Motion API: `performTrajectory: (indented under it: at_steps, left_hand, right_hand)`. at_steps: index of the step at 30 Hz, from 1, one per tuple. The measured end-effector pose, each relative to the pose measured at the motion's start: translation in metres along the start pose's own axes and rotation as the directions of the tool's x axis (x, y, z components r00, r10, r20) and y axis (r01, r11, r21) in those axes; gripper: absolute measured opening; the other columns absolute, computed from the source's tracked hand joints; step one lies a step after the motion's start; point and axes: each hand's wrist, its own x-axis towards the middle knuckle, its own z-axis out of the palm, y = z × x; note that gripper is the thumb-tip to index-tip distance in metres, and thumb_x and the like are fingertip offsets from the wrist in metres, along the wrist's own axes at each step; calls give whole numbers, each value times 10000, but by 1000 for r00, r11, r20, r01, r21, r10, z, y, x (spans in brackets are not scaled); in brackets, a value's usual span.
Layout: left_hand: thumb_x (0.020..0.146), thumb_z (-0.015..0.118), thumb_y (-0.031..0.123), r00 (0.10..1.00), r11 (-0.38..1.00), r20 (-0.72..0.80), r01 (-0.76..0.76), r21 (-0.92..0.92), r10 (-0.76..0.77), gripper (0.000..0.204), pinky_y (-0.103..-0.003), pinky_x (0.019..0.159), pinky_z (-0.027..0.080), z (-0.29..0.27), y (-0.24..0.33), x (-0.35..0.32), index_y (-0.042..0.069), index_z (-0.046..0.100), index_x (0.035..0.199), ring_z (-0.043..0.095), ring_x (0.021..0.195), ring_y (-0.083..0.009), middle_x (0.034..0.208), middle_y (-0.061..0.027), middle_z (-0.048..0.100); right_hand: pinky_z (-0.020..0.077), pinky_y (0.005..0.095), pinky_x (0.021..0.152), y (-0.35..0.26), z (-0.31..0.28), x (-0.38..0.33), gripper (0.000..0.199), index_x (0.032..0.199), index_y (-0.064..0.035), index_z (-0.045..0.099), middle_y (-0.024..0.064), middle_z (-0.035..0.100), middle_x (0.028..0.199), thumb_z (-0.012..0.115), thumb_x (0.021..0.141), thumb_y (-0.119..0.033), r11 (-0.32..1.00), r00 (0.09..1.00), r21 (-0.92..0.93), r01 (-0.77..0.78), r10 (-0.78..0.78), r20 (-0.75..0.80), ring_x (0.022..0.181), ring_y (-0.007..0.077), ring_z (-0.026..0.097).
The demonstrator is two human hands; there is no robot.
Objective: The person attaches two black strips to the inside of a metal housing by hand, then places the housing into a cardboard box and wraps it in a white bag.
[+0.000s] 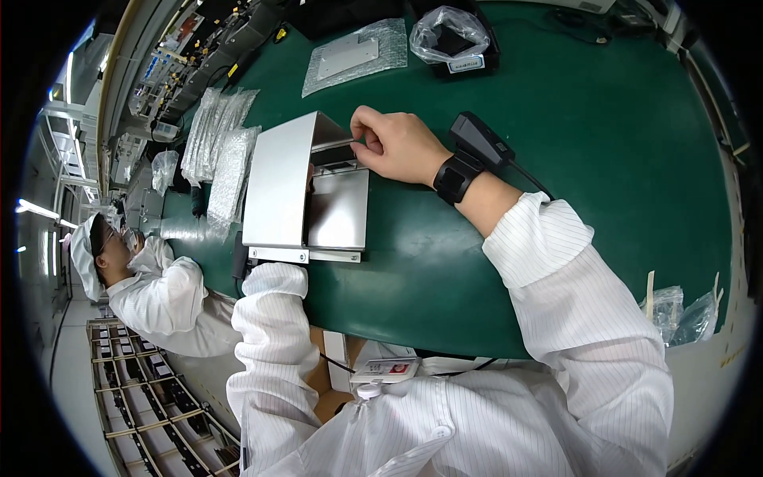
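Two sleeves in white striped fabric come up from the lower edge toward a green mat [604, 143]. Far left, apart from this work, a co-worker [151, 290] in the same white clothing sits bent over their own bench. Next come bubble-wrap bags [218, 147] stacked at the mat's left side. Just right of them stands a silver metal housing [278, 187], a folded shell with a flat plate [338, 208] lying inside it, near the mat's front edge. The left sleeve [270, 318] reaches to the housing's near edge, but the left hand is hidden behind it, so its grip cannot be told. The right hand [397, 145], with a black wristband [457, 176] and a black device [481, 139] cabled beside it, sits at the housing's upper right corner, fingers curled closed and pinching something small at the dark slot there; what it pinches is too small to tell. Judging by this, a fitting or seating step at that corner is in hand, and the next move would call for a steady housing and fine fingertip pressure.
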Motion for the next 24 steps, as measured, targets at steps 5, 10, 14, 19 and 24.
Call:
performTrajectory:
  at_steps: [5,10,14,19,24]
  left_hand:
    - [838,780,401,978,928,-90,-148,343,189,557,-383,803,496,6,2,8,-1,638,1195,630,888,-274,969,-144,677]
    - [814,810,408,993,983,-66,-90,160,102,584,-404,887,489,6,4,7,-3,641,1195,636,998,-305,1092,-172,679]
    - [835,816,343,997,973,-11,-67,221,71,432,-368,763,519,3,10,5,28,651,1080,643,895,-246,990,-109,674]
    - [840,813,328,1000,998,15,18,65,-19,406,-355,743,515,-3,-6,-5,36,644,1065,637,877,-234,975,-99,668]
    - [846,810,311,994,988,52,104,-112,-99,375,-339,717,510,-1,-13,-5,46,636,1047,630,855,-220,957,-87,659]
  right_hand:
    - [458,349,547,0,1,3,153,915,-79,552,37,557,625,681,857,-135,996,998,84,4,1,-58,573,208,585]
    - [540,403,630,-4,-4,0,167,996,-156,705,74,679,704,636,850,-200,977,986,-141,162,-157,46,670,290,673]
    - [567,430,641,-18,-3,2,321,1158,-198,703,102,686,677,590,857,-204,958,975,-280,64,0,222,635,317,680]
    - [560,467,650,-47,11,6,520,1348,-145,555,161,710,786,601,830,-158,909,916,-417,-10,176,361,722,350,705]
    - [544,470,625,-51,41,10,592,1373,-117,525,158,713,795,601,787,-73,905,889,-423,-41,226,397,731,350,706]
